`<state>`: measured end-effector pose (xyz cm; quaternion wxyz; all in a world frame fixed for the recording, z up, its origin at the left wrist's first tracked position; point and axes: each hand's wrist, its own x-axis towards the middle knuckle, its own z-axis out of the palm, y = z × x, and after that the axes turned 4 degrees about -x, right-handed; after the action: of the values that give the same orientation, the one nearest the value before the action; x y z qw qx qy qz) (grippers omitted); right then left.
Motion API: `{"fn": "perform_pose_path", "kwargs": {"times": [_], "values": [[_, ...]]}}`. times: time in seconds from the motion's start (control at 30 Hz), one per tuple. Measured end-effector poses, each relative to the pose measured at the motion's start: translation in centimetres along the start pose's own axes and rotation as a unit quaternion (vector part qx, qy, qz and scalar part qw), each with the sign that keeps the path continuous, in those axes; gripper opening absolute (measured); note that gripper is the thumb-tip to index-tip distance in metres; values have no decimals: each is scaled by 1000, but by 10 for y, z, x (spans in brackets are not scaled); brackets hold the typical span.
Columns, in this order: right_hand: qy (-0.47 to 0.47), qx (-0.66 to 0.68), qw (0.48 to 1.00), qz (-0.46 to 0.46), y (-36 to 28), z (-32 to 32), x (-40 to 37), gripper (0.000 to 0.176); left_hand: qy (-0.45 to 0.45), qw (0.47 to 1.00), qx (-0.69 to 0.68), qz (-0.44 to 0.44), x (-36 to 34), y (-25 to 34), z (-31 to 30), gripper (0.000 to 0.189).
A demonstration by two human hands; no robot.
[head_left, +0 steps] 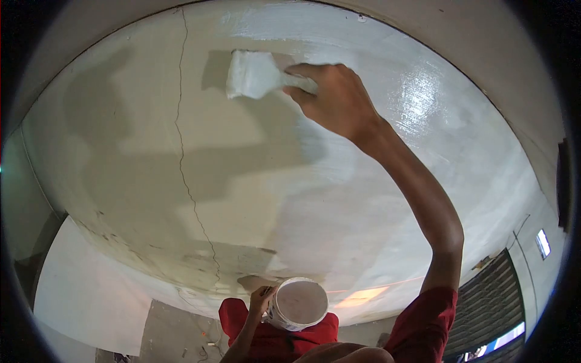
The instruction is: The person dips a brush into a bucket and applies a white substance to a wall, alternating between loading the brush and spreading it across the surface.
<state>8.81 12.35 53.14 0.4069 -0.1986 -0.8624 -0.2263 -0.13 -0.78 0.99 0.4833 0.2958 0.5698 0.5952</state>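
My right hand (339, 100) is raised, fingers wrapped round the handle of a wide paintbrush (257, 75) coated in white. The brush head points left, against or very close to the wall (233, 181); contact is hard to judge. To the right of the brush, wet white paint (417, 97) shines on the wall, while the left part is beige. Low in front of my body, my left hand (261, 300) grips the side of a white paint bucket (280, 316). Pale paint shows inside the bucket. Some left fingers are hidden behind it.
A long crack (181, 145) runs down the beige part of the wall. At lower left leans a large white panel (91, 284) near the grey floor (172, 327), where small items lie. A slatted shutter (493, 302) stands at lower right. The ceiling edge curves above.
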Motion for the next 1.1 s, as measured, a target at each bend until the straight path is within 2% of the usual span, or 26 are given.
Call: {"fn": "perform_pose_path", "kwargs": {"times": [0.03, 0.1, 0.13, 0.2, 0.23, 0.27, 0.33, 0.4, 0.43, 0.53, 0.57, 0.67, 0.7, 0.73, 0.77, 0.8, 0.83, 0.87, 0.93, 0.97, 1.03, 1.1], "values": [[-6, 7, 1000, -4, 3, -2, -11, 30, 1, 1000, 10, -11, 2, -3, -1, 38], [-69, 91, 991, 68, 6, -10, -42, 29, 1, 999, 29, -34, 8, -12, -4, 38], [-103, 134, 980, 104, 8, -13, -61, 30, -3, 999, 30, -30, 6, -8, -3, 37], [-106, 284, 938, 169, 19, -1, -110, 25, -8, 999, 32, -30, 0, 7, -2, 37], [-132, 413, 866, 248, 20, 0, -136, 28, -10, 999, 4, -44, 2, -4, -3, 35], [-153, 528, 770, 323, 20, 3, -164, 31, -10, 999, -8, -34, -1, -4, -3, 35], [-156, 720, 572, 359, 19, 17, -222, 40, -10, 999, -19, -27, -3, 2, -1, 34], [-139, 791, 473, 362, 9, 25, -264, 47, -8, 999, -8, -46, -4, 10, 2, 33], [-128, 809, 418, 392, 4, 29, -278, 50, -7, 998, 6, -64, -6, 12, 1, 32], [-99, 824, 379, 409, -1, 35, -300, 49, -21, 999, 20, -32, -2, 6, -1, 31], [-95, 822, 380, 414, -1, 36, -303, 49, -30, 999, 13, -40, -6, 15, 0, 31], [-95, 787, 451, 409, -3, 35, -312, 47, -9, 1000, 14, 17, -1, -7, -3, 32], [-81, 778, 463, 417, -6, 35, -318, 46, -1, 1000, 10, 14, 2, -4, -1, 31], [-85, 767, 496, 398, -7, 34, -324, 47, 6, 1000, 5, 9, -4, -4, -1, 31], [-71, 756, 500, 415, -11, 33, -330, 49, 7, 1000, 1, -6, -2, -11, -4, 31], [-87, 713, 535, 446, -13, 31, -336, 48, 9, 1000, -2, -21, 1, -15, -7, 30], [-56, 729, 510, 454, -17, 32, -344, 48, 9, 999, 10, -46, 3, -11, -9, 31], [-55, 709, 520, 472, -20, 35, -346, 49, 11, 997, 23, -77, 9, -10, -16, 31], [-35, 704, 519, 483, -21, 42, -360, 48, 42, 996, -1, -84, 26, -34, -24, 31], [-32, 700, 510, 500, -17, 45, -369, 44, 34, 997, -6, -65, 31, -33, -27, 31], [-40, 663, 537, 520, -17, 41, -377, 41, 15, 999, -14, -34, 26, -26, -31, 31], [-70, 629, 536, 558, -15, 18, -400, 37, 8, 1000, -9, -24, 21, -23, -20, 31]]}}
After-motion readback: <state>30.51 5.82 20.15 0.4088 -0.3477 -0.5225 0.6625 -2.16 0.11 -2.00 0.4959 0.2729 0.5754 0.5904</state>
